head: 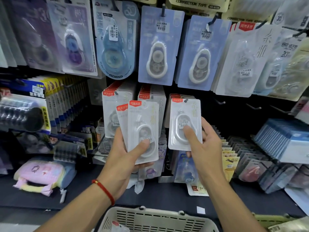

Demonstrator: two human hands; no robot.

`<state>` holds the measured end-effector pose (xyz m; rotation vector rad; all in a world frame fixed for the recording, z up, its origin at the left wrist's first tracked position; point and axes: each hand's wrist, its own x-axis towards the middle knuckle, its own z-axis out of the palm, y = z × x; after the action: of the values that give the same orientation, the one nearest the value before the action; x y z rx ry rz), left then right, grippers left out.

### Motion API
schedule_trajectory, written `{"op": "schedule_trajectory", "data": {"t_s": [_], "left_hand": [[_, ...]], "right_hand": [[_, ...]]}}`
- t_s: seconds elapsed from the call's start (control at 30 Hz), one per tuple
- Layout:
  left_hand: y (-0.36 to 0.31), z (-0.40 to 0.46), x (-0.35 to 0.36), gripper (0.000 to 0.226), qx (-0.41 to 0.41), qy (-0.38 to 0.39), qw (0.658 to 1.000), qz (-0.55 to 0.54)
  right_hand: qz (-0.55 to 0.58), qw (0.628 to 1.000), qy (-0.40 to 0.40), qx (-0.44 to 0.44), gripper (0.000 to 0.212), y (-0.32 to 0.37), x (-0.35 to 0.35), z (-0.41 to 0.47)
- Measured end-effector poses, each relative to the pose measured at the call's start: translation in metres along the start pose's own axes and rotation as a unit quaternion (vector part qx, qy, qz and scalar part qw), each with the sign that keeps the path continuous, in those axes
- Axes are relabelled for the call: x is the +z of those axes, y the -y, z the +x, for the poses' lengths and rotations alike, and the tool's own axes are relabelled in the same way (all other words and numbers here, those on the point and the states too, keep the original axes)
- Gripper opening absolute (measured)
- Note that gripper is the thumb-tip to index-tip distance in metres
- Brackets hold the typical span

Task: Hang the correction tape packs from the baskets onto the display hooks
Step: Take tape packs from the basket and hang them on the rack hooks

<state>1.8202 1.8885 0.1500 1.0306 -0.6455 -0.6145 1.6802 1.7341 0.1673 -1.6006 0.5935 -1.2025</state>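
Observation:
My left hand [127,158] holds two white correction tape packs [142,124] fanned together, thumb on the front one. My right hand [204,144] grips a single white correction tape pack [184,114] by its lower part; its top hole sits at the tip of a display hook [186,100] that carries a stack of like packs. Two more stacks of the same packs [110,104] hang to the left of it. A beige slotted basket [150,220] stands below my arms with one pack [117,226] showing inside.
Bare hooks [220,102] stick out of the dark panel to the right. Blue and purple correction tape packs [158,47] hang on the row above. A pastel pouch [40,174] lies on the shelf at left, and boxed stock [284,138] fills the right.

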Motion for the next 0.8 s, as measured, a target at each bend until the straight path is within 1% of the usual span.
{"op": "schedule_trajectory", "data": {"t_s": [0.1,0.17,0.2,0.23,0.27,0.3,0.33,0.4,0.47,0.5,0.6,0.67,0.73,0.8], "left_hand": [[-0.001,-0.001,0.001,0.057,0.009,-0.007,1.000,0.000],[-0.001,-0.001,0.002,0.058,0.011,-0.011,1.000,0.002],[0.000,-0.002,0.003,0.058,0.008,-0.010,1.000,0.001],[0.001,-0.002,0.003,0.058,0.003,-0.007,1.000,0.000],[0.002,-0.003,0.003,0.058,-0.004,-0.003,1.000,0.000],[0.003,-0.004,0.004,0.057,-0.012,0.001,1.000,0.003],[0.005,-0.005,0.005,0.057,-0.020,0.007,1.000,0.008],[0.007,-0.008,0.009,0.058,-0.029,0.022,0.999,0.015],[0.009,-0.010,0.013,0.059,-0.027,0.039,0.999,0.018],[0.010,-0.011,0.014,0.059,-0.026,0.047,0.998,0.017],[0.010,-0.011,0.015,0.060,-0.040,0.060,0.997,0.009],[0.008,-0.011,0.014,0.058,-0.045,0.063,0.997,0.011],[0.006,-0.009,0.013,0.055,-0.044,0.053,0.998,0.012],[0.008,-0.006,0.010,0.051,-0.049,0.031,0.998,0.005]], "right_hand": [[-0.031,0.999,0.010,0.018,0.042,-0.007,-0.002,0.009],[-0.072,0.996,0.028,0.049,0.039,-0.014,-0.004,0.012],[-0.112,0.990,0.037,0.080,0.043,-0.018,-0.006,0.012],[-0.168,0.979,0.045,0.110,0.059,-0.021,-0.009,0.009],[-0.216,0.967,0.056,0.126,0.065,-0.025,-0.010,0.004],[-0.238,0.961,0.068,0.123,0.062,-0.026,-0.010,-0.002],[-0.225,0.965,0.083,0.108,0.052,-0.025,-0.008,-0.010],[-0.147,0.977,0.132,0.086,0.033,-0.019,0.000,-0.025],[-0.094,0.978,0.170,0.071,0.024,-0.014,0.008,-0.036],[-0.090,0.980,0.167,0.055,0.024,-0.014,0.010,-0.039],[-0.080,0.986,0.136,0.052,0.029,-0.014,0.013,-0.043],[-0.034,0.992,0.106,0.062,0.030,-0.015,0.011,-0.042],[0.024,0.996,0.055,0.060,0.031,-0.014,0.008,-0.038],[0.042,0.998,0.013,0.042,0.031,-0.011,0.004,-0.034]]}}
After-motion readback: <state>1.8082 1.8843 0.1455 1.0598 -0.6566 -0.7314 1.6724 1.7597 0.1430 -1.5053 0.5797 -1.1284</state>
